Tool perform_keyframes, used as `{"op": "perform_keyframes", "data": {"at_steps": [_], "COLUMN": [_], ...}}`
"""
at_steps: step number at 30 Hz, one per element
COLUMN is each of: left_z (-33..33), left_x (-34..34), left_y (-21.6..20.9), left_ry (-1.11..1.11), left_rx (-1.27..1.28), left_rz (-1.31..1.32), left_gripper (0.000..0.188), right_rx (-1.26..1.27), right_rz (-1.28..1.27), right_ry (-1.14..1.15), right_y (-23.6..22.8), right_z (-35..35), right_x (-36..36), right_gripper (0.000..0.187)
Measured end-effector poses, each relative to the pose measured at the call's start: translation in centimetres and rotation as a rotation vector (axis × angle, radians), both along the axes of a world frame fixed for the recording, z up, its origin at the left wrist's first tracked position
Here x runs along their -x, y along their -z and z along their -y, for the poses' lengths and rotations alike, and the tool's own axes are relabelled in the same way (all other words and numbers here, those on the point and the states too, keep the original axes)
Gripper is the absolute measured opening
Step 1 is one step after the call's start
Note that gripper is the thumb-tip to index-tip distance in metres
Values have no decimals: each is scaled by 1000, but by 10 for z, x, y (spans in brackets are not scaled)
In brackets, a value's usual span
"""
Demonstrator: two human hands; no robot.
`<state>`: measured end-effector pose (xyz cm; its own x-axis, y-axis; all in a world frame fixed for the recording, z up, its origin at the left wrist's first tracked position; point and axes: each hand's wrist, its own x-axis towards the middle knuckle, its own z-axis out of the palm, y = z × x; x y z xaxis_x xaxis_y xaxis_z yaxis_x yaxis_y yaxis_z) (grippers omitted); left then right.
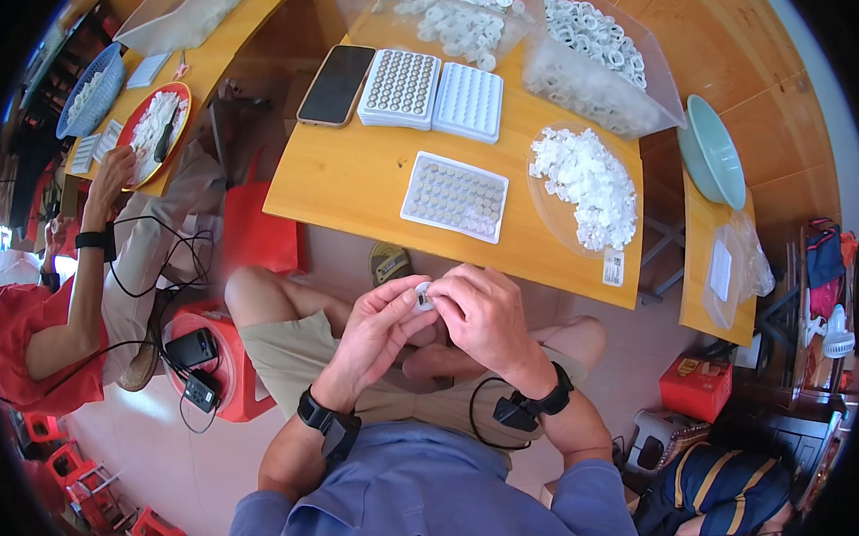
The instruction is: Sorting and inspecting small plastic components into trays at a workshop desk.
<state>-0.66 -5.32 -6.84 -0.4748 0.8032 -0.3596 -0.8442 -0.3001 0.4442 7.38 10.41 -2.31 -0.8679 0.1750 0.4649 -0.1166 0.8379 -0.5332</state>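
White ring-shaped part [423,296] sits pinched between both hands above the lap. Left hand [374,331] closes fingertips on its left side; right hand [485,316] clamps from the right, apparently covering a second piece. Uneven pressure could pop it floorward, short of the wooden table [357,174].

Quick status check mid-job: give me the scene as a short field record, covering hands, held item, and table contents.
left hand: pinching small white part, together with the right
right hand: fingers on same part
held over: lap, near table edge
nearest tray: white, filled with round grey pieces
loose parts pile: white, on clear dish, right
phone: dark, far left of table
co-worker's hand: at red plate
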Motion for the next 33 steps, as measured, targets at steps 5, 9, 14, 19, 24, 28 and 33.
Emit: {"op": "perform_keyframes", "data": {"at_steps": [5, 9, 14, 19, 24, 28, 33], "left_z": [2, 2, 1, 3, 3, 3, 3], "left_x": [1, 2, 1, 2, 3, 4, 4], "left_y": [0, -2, -6, -3, -2, -2, -1], "left_ry": [-18, -23, -14, -29, -36, -40, -46], "left_rx": [14, 23, 34, 52, 35, 19, 25], "left_rz": [9, 44, 20, 17, 25, 28, 24], "left_gripper": [29, 30, 30, 29, 28, 28, 28], "right_rx": [-59, 124, 233, 203, 174, 198, 169], "right_rz": [-40, -35, 131, 212, 277, 325, 294], "right_ry": [-38, 163, 383, 427, 459, 456, 411], "right_y": [-3, 8, 11, 13, 12, 9, 10], "right_z": [-1, -25, -49, -47, -46, -47, -48], "right_x": [0, 13, 39, 44, 47, 50, 50], "right_gripper": [12, 7, 6, 10, 7, 7, 8]}}
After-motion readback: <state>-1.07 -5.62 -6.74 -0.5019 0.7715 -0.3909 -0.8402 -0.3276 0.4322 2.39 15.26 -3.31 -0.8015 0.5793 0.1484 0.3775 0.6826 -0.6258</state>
